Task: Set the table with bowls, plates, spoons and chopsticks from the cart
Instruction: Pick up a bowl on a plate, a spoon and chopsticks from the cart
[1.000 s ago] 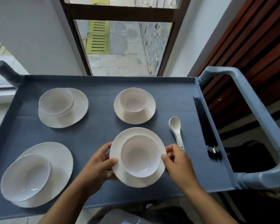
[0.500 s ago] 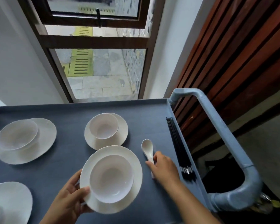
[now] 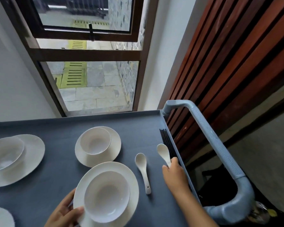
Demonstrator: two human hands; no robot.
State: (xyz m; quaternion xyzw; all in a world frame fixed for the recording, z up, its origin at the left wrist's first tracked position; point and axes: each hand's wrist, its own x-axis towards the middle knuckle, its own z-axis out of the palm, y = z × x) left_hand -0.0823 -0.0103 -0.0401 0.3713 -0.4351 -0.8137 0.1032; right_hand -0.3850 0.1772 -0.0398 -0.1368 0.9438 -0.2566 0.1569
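Observation:
My left hand (image 3: 65, 212) grips the near-left rim of a white plate (image 3: 133, 182) that carries a white bowl (image 3: 107, 196), at the front of the blue cart top (image 3: 59, 163). My right hand (image 3: 175, 175) holds a white spoon (image 3: 163, 152) by its handle, lifted beside the black chopsticks (image 3: 166, 141) that lie along the cart's right edge. A second white spoon (image 3: 143, 171) lies flat on the cart between the plate and my right hand.
Another bowl on a plate (image 3: 97, 145) stands behind the held set, and a third set (image 3: 11, 158) at the left. A plate edge (image 3: 0, 217) shows bottom left. The cart's grey handle (image 3: 220, 153) curves along the right; a window and wooden slats lie beyond.
My right hand left the plate, went to the spoons and lifted one toward the chopsticks, leaving a second spoon lying. My left hand alone now holds the plate. The camera view shifted right.

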